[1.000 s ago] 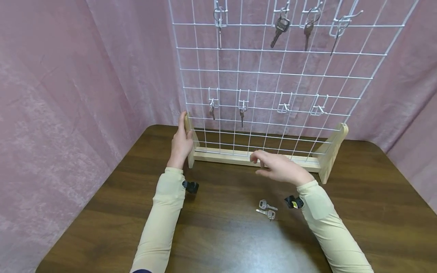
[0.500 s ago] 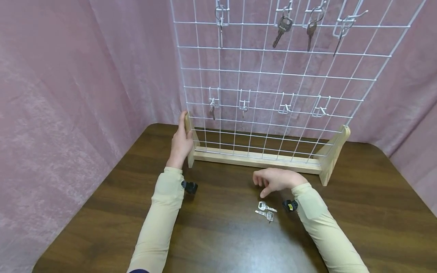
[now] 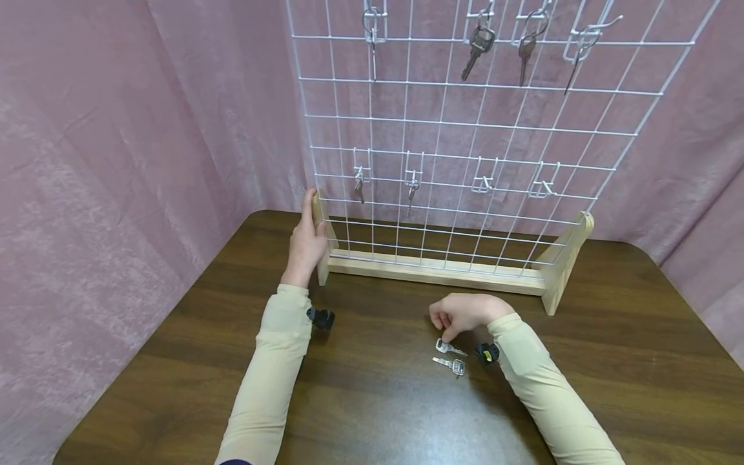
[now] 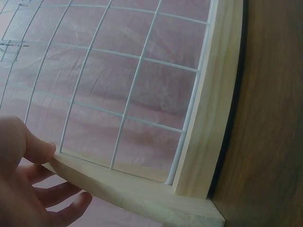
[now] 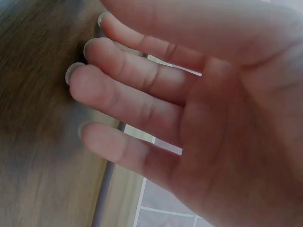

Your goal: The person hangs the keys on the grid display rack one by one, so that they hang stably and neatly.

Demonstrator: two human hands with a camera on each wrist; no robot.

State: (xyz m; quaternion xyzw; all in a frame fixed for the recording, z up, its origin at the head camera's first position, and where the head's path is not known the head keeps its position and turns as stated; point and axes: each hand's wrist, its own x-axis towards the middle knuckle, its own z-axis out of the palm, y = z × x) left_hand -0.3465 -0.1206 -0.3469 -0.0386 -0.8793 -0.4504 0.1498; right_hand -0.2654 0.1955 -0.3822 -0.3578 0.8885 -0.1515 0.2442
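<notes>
My left hand (image 3: 307, 248) grips the upright wooden end piece (image 4: 118, 191) of a rack stand, thumb on one side and fingers on the other in the left wrist view. Low over the table, my right hand (image 3: 465, 312) bends downward, its thumb tip at the head of a silver key (image 3: 455, 349). A second silver key (image 3: 458, 367) lies just nearer on the wood. In the right wrist view the right hand's fingers (image 5: 113, 90) are loosely bent and apart, with the key out of sight.
A white wire grid (image 3: 442, 123) stands in the wooden base (image 3: 407, 270). Keys hang from its upper hooks, including a dark key (image 3: 481, 42). On the lower row, two left hooks bear keys (image 3: 359, 188); two right hooks (image 3: 542, 188) are bare. A pink curtain (image 3: 145, 129) hangs behind.
My right hand has come down from in front of the grid's base to the keys on the table, and its thumb has reached the farther one. My left hand keeps its grip on the stand.
</notes>
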